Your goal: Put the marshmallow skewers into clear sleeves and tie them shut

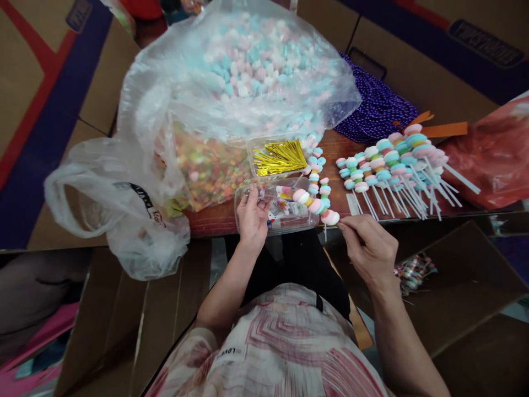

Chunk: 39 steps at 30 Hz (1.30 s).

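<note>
My right hand (370, 248) pinches the stick end of a candy skewer (314, 204), whose pastel pink, white and blue pieces reach over a clear plastic tray (243, 218). My left hand (252, 215) rests in that tray with fingers curled on a small item I cannot make out. A second clear tray behind it holds gold twist ties (279, 157). Several finished candy skewers (392, 165) with white sticks lie in a pile on the table to the right.
A large clear bag of pastel candies (248, 66) sits behind the trays, with a bag of multicoloured sweets (209, 171) below it. Purple beads (374, 107) and a red bag (494, 151) lie at the right. Cardboard boxes (463, 286) surround the brown table (210, 220).
</note>
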### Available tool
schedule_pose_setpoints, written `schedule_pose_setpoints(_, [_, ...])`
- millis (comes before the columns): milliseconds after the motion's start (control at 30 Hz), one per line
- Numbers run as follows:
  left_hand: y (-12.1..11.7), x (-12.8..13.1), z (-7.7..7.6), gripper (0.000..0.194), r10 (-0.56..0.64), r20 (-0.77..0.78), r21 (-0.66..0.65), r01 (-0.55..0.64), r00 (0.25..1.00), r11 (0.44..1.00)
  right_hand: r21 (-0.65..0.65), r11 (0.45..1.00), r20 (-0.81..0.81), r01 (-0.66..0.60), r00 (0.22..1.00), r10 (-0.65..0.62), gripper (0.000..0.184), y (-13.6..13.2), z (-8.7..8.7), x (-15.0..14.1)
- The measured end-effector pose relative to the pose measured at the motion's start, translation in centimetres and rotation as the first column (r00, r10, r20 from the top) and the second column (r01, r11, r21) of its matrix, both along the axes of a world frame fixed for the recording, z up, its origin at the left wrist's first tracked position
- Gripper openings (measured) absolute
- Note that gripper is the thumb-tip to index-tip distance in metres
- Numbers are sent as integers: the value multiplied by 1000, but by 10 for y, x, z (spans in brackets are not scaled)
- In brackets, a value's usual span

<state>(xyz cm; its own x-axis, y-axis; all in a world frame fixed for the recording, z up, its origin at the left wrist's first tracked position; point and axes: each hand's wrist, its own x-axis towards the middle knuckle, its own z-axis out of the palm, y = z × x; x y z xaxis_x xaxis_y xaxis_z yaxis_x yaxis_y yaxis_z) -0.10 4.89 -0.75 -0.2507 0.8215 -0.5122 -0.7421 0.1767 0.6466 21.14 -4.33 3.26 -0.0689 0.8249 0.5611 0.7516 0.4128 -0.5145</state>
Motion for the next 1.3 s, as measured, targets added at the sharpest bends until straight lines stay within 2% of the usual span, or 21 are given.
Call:
schedule_pose_setpoints(200, [-1,-5,-1,41,15,-49,41,-12,999,999,-51,998,93,-21,995,26,11,-3,4,1])
schedule_pose_setpoints(400, [-6,-2,-4,34,13,-166,161,14,986,987,-154,986,-83,-63,995,51,10,-2,-1,-11])
schedule_pose_setpoints(500, [-9,1,-5,33,-13,-177,185,46,984,982,-158,986,-158,-56,987,31,10,1,-8,-20])
schedule_pose_setpoints(667, [-13,7,-6,37,-41,-182,257,88,982,962,-140,988,-159,-60,987,38,11,5,-17,-33])
schedule_pose_setpoints(833, [-15,10,0,38,-82,-146,206,111,986,972,-136,990,-146,26,988,-46,14,9,-20,-44])
schedule_pose_setpoints(933, [-18,13,4,36,-156,-137,178,179,978,968,-153,988,-149,31,987,-54,16,12,-22,-55])
schedule_pose_setpoints(1100, [-21,15,9,37,-230,-112,206,249,967,946,-138,988,-172,63,981,-86,17,17,-25,-70])
schedule_pose_setpoints(1200, [-15,7,10,41,-242,-73,215,252,968,944,-168,986,-177,24,983,-54,14,14,-23,-64])
schedule_pose_setpoints(1300, [-7,-2,7,40,-208,-51,181,214,977,960,-260,964,-169,-55,986,10,14,8,-20,-54])
